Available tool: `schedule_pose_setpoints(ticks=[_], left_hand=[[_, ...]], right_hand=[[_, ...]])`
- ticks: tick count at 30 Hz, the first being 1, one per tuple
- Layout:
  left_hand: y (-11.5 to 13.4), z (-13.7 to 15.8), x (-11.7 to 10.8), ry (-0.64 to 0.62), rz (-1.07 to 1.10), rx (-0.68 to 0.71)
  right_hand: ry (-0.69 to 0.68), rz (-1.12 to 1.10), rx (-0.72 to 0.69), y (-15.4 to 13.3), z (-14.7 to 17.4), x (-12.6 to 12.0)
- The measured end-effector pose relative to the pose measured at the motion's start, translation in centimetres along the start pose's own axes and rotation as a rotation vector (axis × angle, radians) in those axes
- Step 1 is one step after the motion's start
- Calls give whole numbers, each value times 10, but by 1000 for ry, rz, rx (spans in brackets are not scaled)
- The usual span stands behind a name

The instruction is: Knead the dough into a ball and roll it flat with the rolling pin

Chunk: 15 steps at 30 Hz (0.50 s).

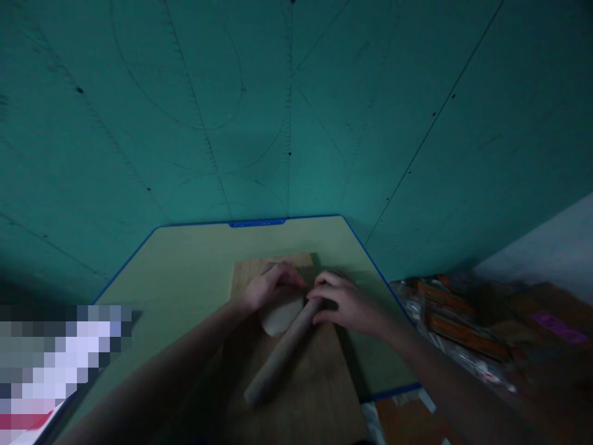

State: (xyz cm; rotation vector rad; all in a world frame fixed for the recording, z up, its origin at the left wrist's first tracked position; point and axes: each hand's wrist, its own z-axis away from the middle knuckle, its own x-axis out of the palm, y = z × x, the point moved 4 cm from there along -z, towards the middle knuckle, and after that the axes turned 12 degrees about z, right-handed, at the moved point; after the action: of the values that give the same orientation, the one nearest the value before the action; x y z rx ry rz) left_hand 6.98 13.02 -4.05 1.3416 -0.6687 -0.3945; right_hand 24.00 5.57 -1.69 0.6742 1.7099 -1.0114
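A flat, rounded piece of pale dough (pixel 280 314) lies on a wooden board (pixel 333 395). My left hand (pixel 272 285) curves over its far side, with the fingers bent onto its edge. A plain wooden rolling pin (pixel 282 361) slants across the board, its far end by the dough's right edge and its near end toward me. Around that far end, the thumb and fingers of my right hand (pixel 340 301) are closed. Part of the dough is hidden under my left hand.
The board rests on a pale table (pixel 194 259) with a blue rim, against a green wall (pixel 259 123) with drawn lines. Plastic-wrapped orange packages (pixel 463 321) are piled at the right. A pixelated patch covers the lower left.
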Motion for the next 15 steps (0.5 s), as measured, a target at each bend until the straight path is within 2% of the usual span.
schedule_pose_setpoints(ticks=[7,11,15], left_hand=[[1,1,1,43,-14,29],[0,1,1,68,-8,40],[0,1,2,73,-2,46]], right_hand=[[20,54,57,5,2,2],[-37,1,86,8,7,6],[-65,-29,131,13,-2,5]])
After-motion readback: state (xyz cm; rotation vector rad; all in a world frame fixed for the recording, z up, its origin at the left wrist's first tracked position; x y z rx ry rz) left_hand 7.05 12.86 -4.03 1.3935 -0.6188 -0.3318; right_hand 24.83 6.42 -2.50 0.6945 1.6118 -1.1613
